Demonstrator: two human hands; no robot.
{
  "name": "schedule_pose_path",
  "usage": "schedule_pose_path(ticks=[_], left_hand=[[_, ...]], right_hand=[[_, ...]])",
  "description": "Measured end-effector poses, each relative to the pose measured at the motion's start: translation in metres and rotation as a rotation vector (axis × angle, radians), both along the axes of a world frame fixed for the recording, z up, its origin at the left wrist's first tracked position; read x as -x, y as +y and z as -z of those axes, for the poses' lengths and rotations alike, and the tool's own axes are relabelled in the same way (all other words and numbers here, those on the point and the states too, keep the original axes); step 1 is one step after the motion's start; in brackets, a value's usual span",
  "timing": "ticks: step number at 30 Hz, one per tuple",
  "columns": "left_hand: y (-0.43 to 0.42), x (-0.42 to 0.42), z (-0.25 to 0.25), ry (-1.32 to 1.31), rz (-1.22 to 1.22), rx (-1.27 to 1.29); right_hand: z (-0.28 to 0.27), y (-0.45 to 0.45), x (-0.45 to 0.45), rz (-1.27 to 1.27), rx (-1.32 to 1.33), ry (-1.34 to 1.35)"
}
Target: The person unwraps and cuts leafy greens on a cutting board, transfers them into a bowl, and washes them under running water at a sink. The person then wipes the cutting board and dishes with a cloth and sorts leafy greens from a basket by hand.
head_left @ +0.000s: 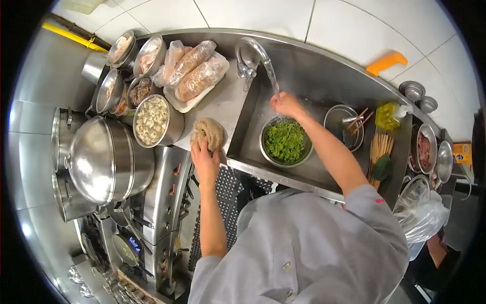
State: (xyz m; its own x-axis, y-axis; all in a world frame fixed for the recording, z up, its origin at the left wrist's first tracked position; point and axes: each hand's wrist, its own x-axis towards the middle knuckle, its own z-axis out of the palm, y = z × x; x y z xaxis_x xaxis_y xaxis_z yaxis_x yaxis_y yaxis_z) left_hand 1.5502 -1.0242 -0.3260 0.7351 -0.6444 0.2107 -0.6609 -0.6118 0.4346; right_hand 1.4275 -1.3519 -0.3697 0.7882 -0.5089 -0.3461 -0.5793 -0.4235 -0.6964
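My left hand (pixel 205 161) grips a brown cloth (pixel 208 133) on the steel counter beside the sink. My right hand (pixel 287 105) is curled under the water from the faucet (pixel 259 53). Whether anything is inside its fingers is hidden. Just below that hand, a metal bowl (pixel 263 149) of green leafy herbs (pixel 286 142) stands in the sink (pixel 244 119).
Left of the cloth stand a pot of pale pieces (pixel 152 121) and wrapped rolls (pixel 198 81) on a tray. A large lidded pot (pixel 104 157) sits by the stove, where a blue flame (pixel 134 244) burns. Wooden sticks (pixel 380 147) lie at the sink's right.
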Motion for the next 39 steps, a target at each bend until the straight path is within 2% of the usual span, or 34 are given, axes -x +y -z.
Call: schedule_pose_path(ticks=[3,6,8,11,14,16,19,20,21,23,24,25,26,27,29,30,32,33,34,36,39], left_hand=[[-0.015,0.010,-0.019,0.053,0.024,0.035],[-0.044,0.022,-0.044,0.110,0.117,0.158],[-0.071,0.031,-0.051,0.162,0.176,0.162],[-0.125,0.043,-0.048,0.268,0.307,0.092],[-0.170,0.040,0.009,-0.134,0.435,0.066],[-0.191,0.038,0.051,-0.360,0.469,0.034],[-0.213,0.030,0.068,0.072,0.686,-0.225],[-0.219,0.026,0.083,0.070,0.657,-0.024],[-0.223,0.030,0.064,0.172,0.576,-0.124],[-0.229,0.040,0.004,0.375,0.393,-0.314],[-0.232,0.029,0.019,0.194,0.476,-0.301],[-0.234,0.030,0.001,0.265,0.465,-0.252],[-0.234,0.037,-0.031,0.336,0.452,-0.203],[-0.231,0.045,-0.051,0.411,0.441,-0.163],[-0.231,0.053,-0.057,0.323,0.451,-0.037],[-0.230,0.058,-0.063,0.240,0.449,0.000],[-0.231,0.066,-0.083,0.079,0.474,0.170],[-0.233,0.063,-0.082,0.167,0.523,0.199],[-0.240,0.057,-0.079,0.255,0.569,0.230],[-0.251,0.046,-0.072,0.387,0.643,0.248],[-0.248,0.041,-0.078,0.299,0.638,0.154]], right_hand=[[0.051,0.029,0.008,-0.200,0.313,0.052],[0.066,0.032,0.029,-0.343,0.311,0.100],[0.045,0.032,0.052,-0.265,0.247,0.375],[0.043,0.017,0.083,-0.347,0.277,0.508],[-0.011,0.018,0.068,-0.109,0.240,0.079],[-0.059,0.022,0.046,0.153,-0.021,-0.160],[-0.083,0.017,0.018,0.170,-0.366,-0.372],[-0.085,0.015,0.013,0.171,-0.445,-0.468],[-0.087,0.013,0.012,0.168,-0.521,-0.564],[-0.085,0.008,0.031,0.196,-0.394,-0.457],[-0.084,0.005,0.045,0.201,-0.329,-0.402],[-0.082,0.004,0.057,0.203,-0.264,-0.347],[-0.046,0.005,0.059,0.178,-0.107,-0.472],[-0.028,0.012,0.054,0.230,-0.154,-0.514],[-0.009,0.025,0.042,0.342,-0.247,-0.601],[-0.008,0.017,0.030,0.128,-0.343,-0.784],[0.027,-0.009,0.011,-0.054,-0.061,-0.394],[0.032,-0.010,0.008,-0.098,0.022,-0.320],[0.028,-0.009,0.005,-0.144,0.106,-0.248],[0.012,-0.004,0.004,-0.147,0.167,-0.356],[-0.036,0.011,0.009,-0.071,0.338,-0.615]])
